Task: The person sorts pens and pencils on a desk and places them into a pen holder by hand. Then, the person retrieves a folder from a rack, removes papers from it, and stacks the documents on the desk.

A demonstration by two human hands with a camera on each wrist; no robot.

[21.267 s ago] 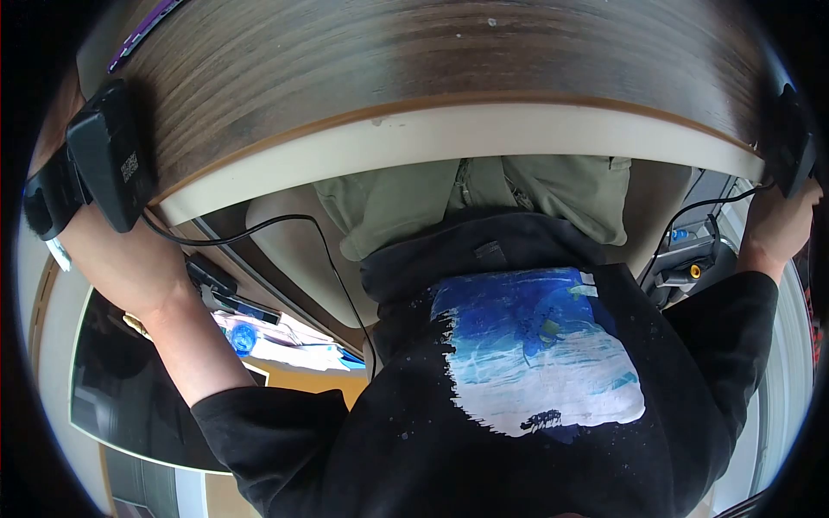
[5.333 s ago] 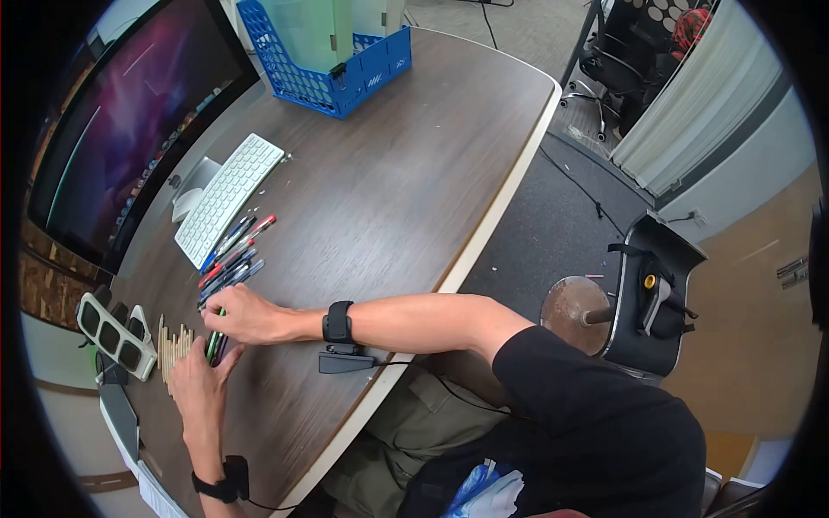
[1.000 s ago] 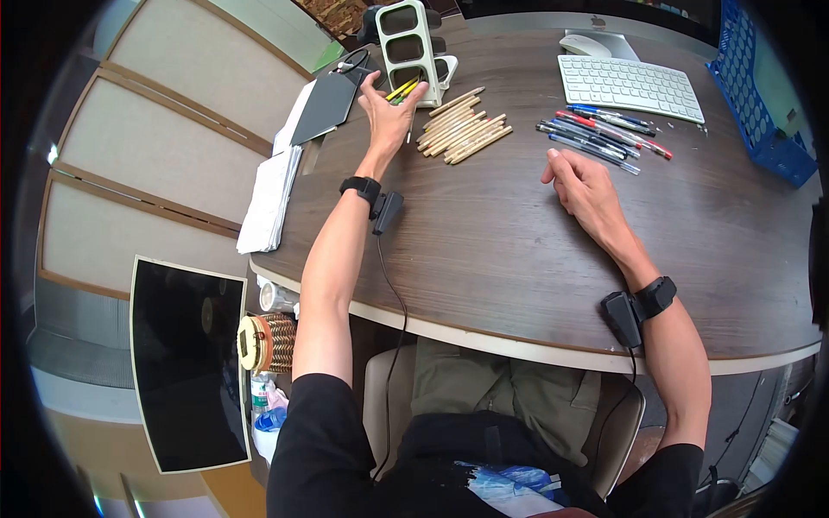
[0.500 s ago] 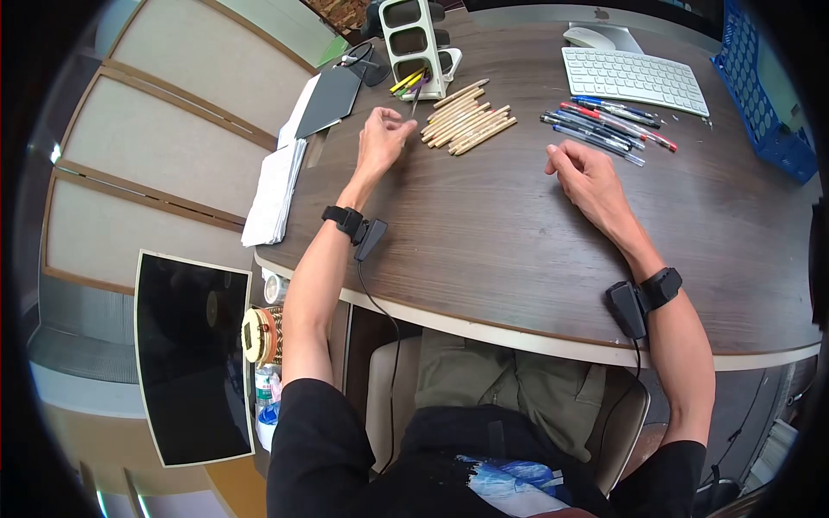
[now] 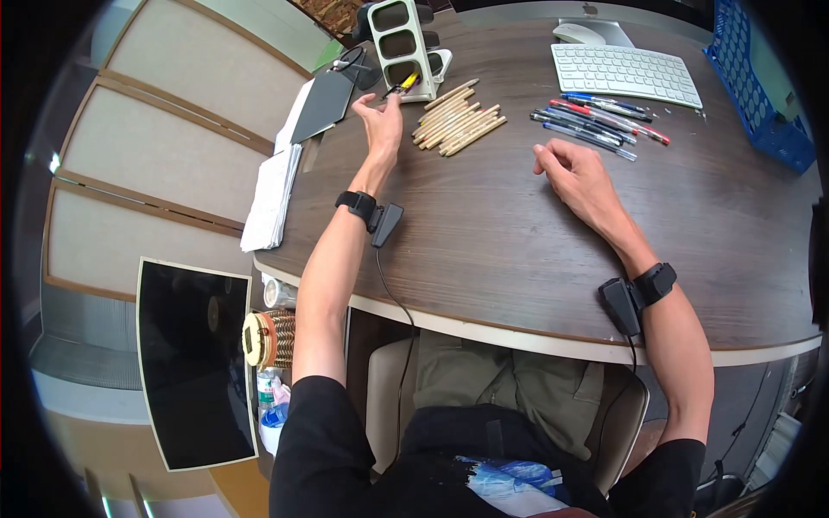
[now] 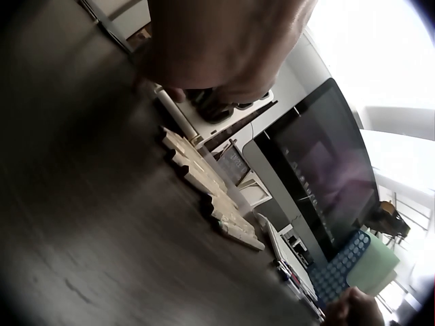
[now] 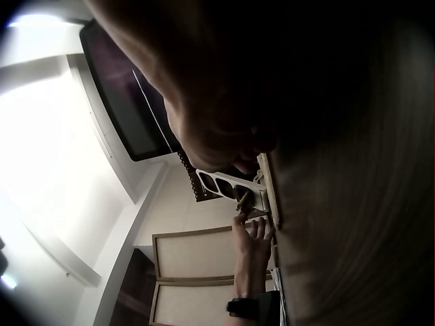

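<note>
My left hand (image 5: 382, 131) reaches to the white holder (image 5: 380, 52), which has several openings. Its fingers are spread, with the tips right at the ends of yellow and dark pens (image 5: 409, 79) in the lowest opening. In the right wrist view the same hand (image 7: 251, 238) is at the pens from the far side. Beside the holder lie several bare-wood pencils (image 5: 458, 125). My right hand (image 5: 577, 177) rests loosely curled over the table, close to a pile of blue, red and black pens (image 5: 600, 121), and holds nothing visible.
A white keyboard (image 5: 626, 73) and a mouse (image 5: 577, 34) lie behind the pens. At the right stands a blue perforated file rack (image 5: 760, 112). Papers (image 5: 272, 198) and a dark grey folder (image 5: 326, 108) are at the left edge. A cable runs from each wrist camera.
The left hand drew back from the holder towards me, then returned to the pens in its lowest opening. The yellow pens now sit inside that opening. The right hand has barely moved.
</note>
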